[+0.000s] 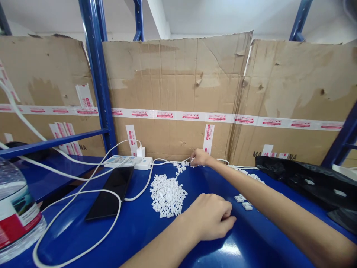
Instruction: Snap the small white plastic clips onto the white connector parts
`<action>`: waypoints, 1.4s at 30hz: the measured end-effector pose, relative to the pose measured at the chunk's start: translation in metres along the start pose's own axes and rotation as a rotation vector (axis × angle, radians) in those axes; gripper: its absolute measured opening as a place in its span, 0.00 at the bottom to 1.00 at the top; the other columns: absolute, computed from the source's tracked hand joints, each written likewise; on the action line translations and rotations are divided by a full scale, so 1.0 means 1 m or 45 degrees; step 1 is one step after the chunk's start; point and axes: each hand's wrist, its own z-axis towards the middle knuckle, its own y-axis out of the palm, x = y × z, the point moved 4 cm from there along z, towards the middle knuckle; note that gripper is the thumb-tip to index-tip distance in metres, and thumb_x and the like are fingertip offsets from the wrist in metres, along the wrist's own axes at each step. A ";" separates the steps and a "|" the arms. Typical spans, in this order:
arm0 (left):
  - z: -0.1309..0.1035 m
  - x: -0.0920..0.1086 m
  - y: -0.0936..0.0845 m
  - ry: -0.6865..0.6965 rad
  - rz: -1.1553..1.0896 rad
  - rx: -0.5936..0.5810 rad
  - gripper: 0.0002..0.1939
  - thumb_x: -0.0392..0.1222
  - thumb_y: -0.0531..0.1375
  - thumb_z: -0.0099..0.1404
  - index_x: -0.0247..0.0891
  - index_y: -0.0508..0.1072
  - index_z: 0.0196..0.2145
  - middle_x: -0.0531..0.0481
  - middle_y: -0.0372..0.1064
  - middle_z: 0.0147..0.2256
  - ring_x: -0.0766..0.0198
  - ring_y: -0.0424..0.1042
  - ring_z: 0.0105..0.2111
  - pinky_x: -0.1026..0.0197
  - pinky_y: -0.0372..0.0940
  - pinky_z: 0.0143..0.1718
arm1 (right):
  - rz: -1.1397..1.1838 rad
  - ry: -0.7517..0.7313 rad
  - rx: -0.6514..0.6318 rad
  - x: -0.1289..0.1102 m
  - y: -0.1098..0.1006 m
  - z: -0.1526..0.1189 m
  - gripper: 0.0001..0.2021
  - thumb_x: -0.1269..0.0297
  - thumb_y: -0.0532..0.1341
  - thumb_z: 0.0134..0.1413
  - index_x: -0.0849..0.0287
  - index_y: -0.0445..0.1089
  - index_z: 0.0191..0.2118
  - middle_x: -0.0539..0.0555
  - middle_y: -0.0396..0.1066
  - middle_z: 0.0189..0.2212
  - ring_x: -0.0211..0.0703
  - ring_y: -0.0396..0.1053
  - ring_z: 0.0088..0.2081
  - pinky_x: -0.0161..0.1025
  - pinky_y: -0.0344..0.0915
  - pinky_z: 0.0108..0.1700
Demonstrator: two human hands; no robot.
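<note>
My right hand (200,158) reaches to the back of the blue table, by the cardboard, its fingers pinched at small white pieces; what it holds is too small to make out. My left hand (213,216) rests lower, near the table's middle, fingers curled together, their contents hidden. Left of it lies a heap of small white plastic pieces (167,196). A short line of loose white pieces (181,168) runs from the heap toward my right hand. Several flat white parts (243,201) lie beneath my right forearm.
A black phone (111,193) and looping white cable lie left, beside a white power strip (128,162). At the far left stands a water bottle (18,216). A black plastic bag (306,186) lies right. Cardboard (173,89) walls the back.
</note>
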 end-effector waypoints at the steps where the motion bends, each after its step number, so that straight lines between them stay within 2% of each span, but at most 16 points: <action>1: 0.000 0.000 0.000 0.001 -0.003 0.005 0.17 0.42 0.61 0.65 0.37 0.59 0.23 0.54 0.62 0.24 0.65 0.64 0.27 0.59 0.43 0.25 | 0.008 -0.014 0.034 -0.001 0.000 0.000 0.14 0.60 0.63 0.66 0.62 0.71 0.53 0.57 0.73 0.49 0.45 0.74 0.44 0.45 0.75 0.44; 6: -0.001 -0.001 0.002 0.003 -0.013 0.023 0.16 0.43 0.61 0.65 0.38 0.60 0.23 0.54 0.63 0.25 0.65 0.61 0.26 0.59 0.42 0.26 | 0.039 -0.151 0.292 -0.002 -0.009 -0.012 0.14 0.59 0.63 0.66 0.62 0.71 0.52 0.56 0.74 0.47 0.45 0.75 0.43 0.46 0.75 0.45; 9: -0.001 0.000 0.001 0.003 -0.025 0.026 0.16 0.42 0.61 0.64 0.38 0.60 0.23 0.54 0.63 0.25 0.66 0.58 0.25 0.60 0.42 0.26 | 0.024 -0.297 0.481 0.000 -0.015 -0.037 0.14 0.66 0.64 0.64 0.65 0.71 0.53 0.59 0.74 0.47 0.47 0.74 0.46 0.46 0.71 0.50; 11: -0.001 0.000 0.000 0.001 -0.036 0.029 0.16 0.41 0.61 0.64 0.38 0.59 0.22 0.54 0.61 0.24 0.66 0.56 0.24 0.60 0.42 0.26 | 0.004 -0.417 0.551 -0.002 -0.015 -0.054 0.12 0.71 0.62 0.63 0.68 0.72 0.51 0.63 0.74 0.47 0.48 0.73 0.46 0.43 0.69 0.50; 13: 0.000 0.000 0.000 -0.002 -0.043 0.046 0.17 0.41 0.61 0.63 0.37 0.58 0.21 0.54 0.59 0.22 0.67 0.55 0.24 0.60 0.42 0.25 | -0.021 -0.571 0.550 -0.011 -0.008 -0.068 0.10 0.72 0.62 0.62 0.66 0.74 0.48 0.62 0.74 0.45 0.47 0.73 0.45 0.42 0.68 0.50; 16: 0.001 -0.001 0.001 -0.017 -0.045 0.071 0.17 0.41 0.61 0.62 0.37 0.58 0.20 0.55 0.58 0.21 0.67 0.53 0.22 0.60 0.41 0.25 | -0.055 -0.819 0.467 -0.033 0.010 -0.077 0.09 0.72 0.62 0.61 0.61 0.77 0.45 0.58 0.74 0.43 0.45 0.72 0.45 0.40 0.66 0.51; 20: 0.001 -0.003 0.003 -0.060 -0.021 0.047 0.18 0.41 0.61 0.62 0.37 0.60 0.19 0.55 0.58 0.18 0.68 0.52 0.19 0.59 0.41 0.24 | -0.085 -0.963 0.440 -0.054 0.033 -0.073 0.10 0.74 0.59 0.61 0.64 0.79 0.42 0.61 0.72 0.43 0.49 0.70 0.46 0.46 0.65 0.53; 23: 0.001 -0.002 0.004 -0.057 0.015 0.033 0.19 0.42 0.62 0.63 0.37 0.61 0.18 0.54 0.60 0.18 0.69 0.53 0.19 0.59 0.41 0.23 | -0.082 -0.994 0.443 -0.054 0.039 -0.072 0.11 0.78 0.60 0.55 0.64 0.80 0.39 0.62 0.71 0.42 0.53 0.68 0.47 0.50 0.65 0.52; 27: 0.000 0.002 0.003 -0.001 0.082 0.058 0.17 0.41 0.63 0.62 0.36 0.64 0.19 0.55 0.59 0.18 0.69 0.53 0.18 0.59 0.41 0.23 | -0.004 -1.061 0.438 -0.044 0.035 -0.086 0.17 0.80 0.59 0.55 0.57 0.80 0.45 0.56 0.72 0.42 0.45 0.69 0.46 0.43 0.67 0.52; 30: -0.002 0.005 -0.001 0.030 0.152 0.115 0.16 0.42 0.62 0.65 0.36 0.66 0.21 0.54 0.64 0.20 0.68 0.59 0.20 0.59 0.41 0.22 | 0.050 -1.008 0.530 -0.023 0.024 -0.106 0.17 0.78 0.57 0.59 0.58 0.77 0.48 0.57 0.72 0.42 0.45 0.70 0.46 0.43 0.68 0.51; 33: -0.003 0.006 -0.008 0.028 0.271 0.222 0.15 0.44 0.60 0.69 0.37 0.70 0.25 0.53 0.71 0.24 0.65 0.68 0.24 0.59 0.45 0.23 | 0.043 -0.878 0.646 0.012 0.011 -0.133 0.14 0.76 0.56 0.61 0.62 0.77 0.46 0.61 0.72 0.43 0.51 0.70 0.47 0.49 0.68 0.52; 37: -0.001 -0.003 -0.020 -0.064 0.458 0.333 0.14 0.43 0.55 0.73 0.37 0.72 0.31 0.50 0.75 0.31 0.60 0.74 0.32 0.58 0.58 0.32 | -0.174 -0.508 0.751 0.068 -0.002 -0.172 0.13 0.69 0.55 0.65 0.63 0.78 0.42 0.63 0.72 0.43 0.55 0.71 0.46 0.51 0.67 0.51; 39: 0.000 -0.010 -0.023 -0.160 0.588 0.329 0.13 0.41 0.53 0.74 0.37 0.73 0.34 0.49 0.75 0.33 0.59 0.74 0.35 0.56 0.62 0.38 | -0.250 -0.339 0.674 0.086 -0.004 -0.187 0.15 0.64 0.55 0.67 0.62 0.79 0.41 0.63 0.72 0.40 0.56 0.72 0.45 0.50 0.67 0.49; 42: 0.000 -0.018 -0.030 -0.324 0.820 0.339 0.14 0.38 0.51 0.74 0.37 0.75 0.36 0.44 0.76 0.38 0.53 0.74 0.42 0.49 0.63 0.48 | -0.237 -0.157 0.422 0.094 -0.004 -0.201 0.17 0.56 0.58 0.67 0.62 0.80 0.39 0.62 0.73 0.36 0.57 0.73 0.42 0.48 0.68 0.45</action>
